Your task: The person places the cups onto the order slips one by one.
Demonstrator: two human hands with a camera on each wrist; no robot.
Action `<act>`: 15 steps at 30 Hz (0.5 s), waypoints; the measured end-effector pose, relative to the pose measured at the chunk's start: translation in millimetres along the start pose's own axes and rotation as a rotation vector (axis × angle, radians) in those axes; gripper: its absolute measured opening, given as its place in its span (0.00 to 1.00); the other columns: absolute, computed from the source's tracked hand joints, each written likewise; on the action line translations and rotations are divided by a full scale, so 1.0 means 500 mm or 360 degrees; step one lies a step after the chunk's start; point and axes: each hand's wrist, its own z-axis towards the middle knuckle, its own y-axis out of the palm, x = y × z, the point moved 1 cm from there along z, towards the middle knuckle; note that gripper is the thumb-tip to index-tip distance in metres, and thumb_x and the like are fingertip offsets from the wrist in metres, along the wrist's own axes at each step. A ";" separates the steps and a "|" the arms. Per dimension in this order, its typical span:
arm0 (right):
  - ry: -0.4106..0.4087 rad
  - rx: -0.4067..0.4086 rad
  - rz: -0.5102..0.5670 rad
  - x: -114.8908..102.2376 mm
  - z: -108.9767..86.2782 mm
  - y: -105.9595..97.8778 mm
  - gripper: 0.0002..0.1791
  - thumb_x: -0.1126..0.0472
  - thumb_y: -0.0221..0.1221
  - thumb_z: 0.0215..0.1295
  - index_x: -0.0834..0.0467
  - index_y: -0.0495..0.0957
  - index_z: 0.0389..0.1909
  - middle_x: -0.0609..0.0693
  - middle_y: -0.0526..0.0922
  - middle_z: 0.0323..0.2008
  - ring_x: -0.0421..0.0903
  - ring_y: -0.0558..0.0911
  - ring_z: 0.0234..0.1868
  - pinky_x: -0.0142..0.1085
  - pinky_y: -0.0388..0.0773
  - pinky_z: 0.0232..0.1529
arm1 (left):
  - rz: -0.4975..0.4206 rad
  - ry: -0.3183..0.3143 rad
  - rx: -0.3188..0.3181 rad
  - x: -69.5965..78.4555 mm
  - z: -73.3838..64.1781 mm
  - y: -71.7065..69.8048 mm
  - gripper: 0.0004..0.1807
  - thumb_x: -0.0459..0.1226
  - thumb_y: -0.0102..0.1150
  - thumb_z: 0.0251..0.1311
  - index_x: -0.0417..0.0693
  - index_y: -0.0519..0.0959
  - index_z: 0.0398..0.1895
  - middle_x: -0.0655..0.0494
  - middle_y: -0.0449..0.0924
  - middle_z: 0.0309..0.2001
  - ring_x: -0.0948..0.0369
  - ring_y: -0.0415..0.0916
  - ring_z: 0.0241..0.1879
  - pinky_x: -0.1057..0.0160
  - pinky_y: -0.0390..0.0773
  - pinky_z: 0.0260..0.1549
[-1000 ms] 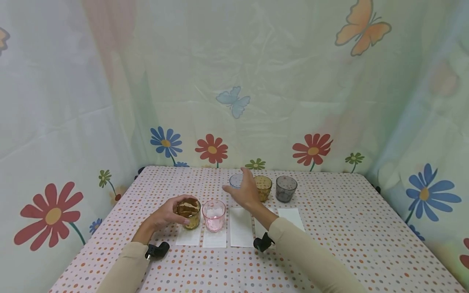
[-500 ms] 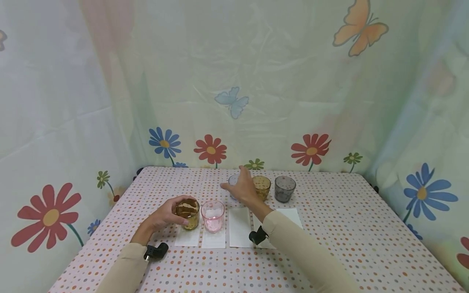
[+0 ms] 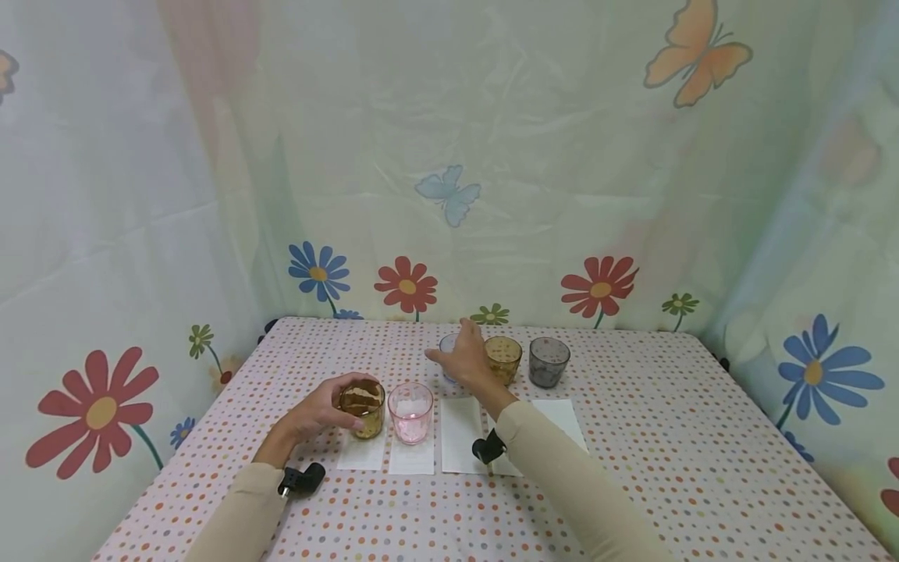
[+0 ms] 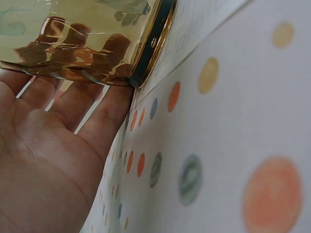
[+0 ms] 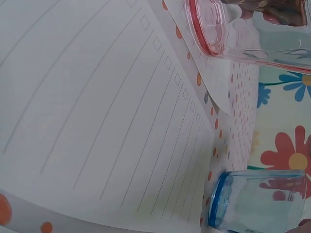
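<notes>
In the head view my left hand (image 3: 319, 407) holds an amber glass (image 3: 370, 425) on the leftmost paper sheet. The left wrist view shows the left palm (image 4: 43, 155) close to it, the fingers seen through the amber glass (image 4: 92, 34). My right hand (image 3: 469, 363) is at a light-blue glass (image 3: 449, 343) in the back row, thumb and fingers spread apart and partly covering it. At the corner of the right wrist view, a fingertip shows by the blue glass (image 5: 262, 201); contact is unclear.
A pink glass (image 3: 411, 425) stands upright on the second sheet. Another amber glass (image 3: 504, 359) and a grey glass (image 3: 548, 363) stand right of the right hand. White sheets (image 3: 460, 445) lie in a row on the dotted tablecloth (image 3: 393, 515). Printed curtains rise behind and beside.
My right hand and forearm have shifted slightly left at the blue glass. The left hand keeps its hold on the amber glass in the same place.
</notes>
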 end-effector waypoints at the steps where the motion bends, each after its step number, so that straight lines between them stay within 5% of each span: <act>1: 0.0003 -0.0005 0.0009 0.002 0.001 0.000 0.56 0.43 0.71 0.60 0.61 0.50 0.79 0.61 0.52 0.78 0.62 0.58 0.76 0.57 0.62 0.72 | 0.0002 -0.0003 0.0001 0.000 0.000 0.000 0.42 0.32 0.72 0.52 0.36 0.66 0.71 0.33 0.71 0.64 0.44 0.74 0.61 0.56 0.78 0.59; 15: 0.0071 -0.0100 -0.0048 0.004 0.009 -0.002 0.49 0.49 0.67 0.65 0.65 0.53 0.78 0.62 0.52 0.79 0.61 0.54 0.78 0.53 0.58 0.74 | -0.0012 -0.0028 0.0005 0.007 -0.002 0.002 0.42 0.31 0.72 0.51 0.36 0.65 0.72 0.32 0.71 0.64 0.43 0.72 0.62 0.57 0.77 0.59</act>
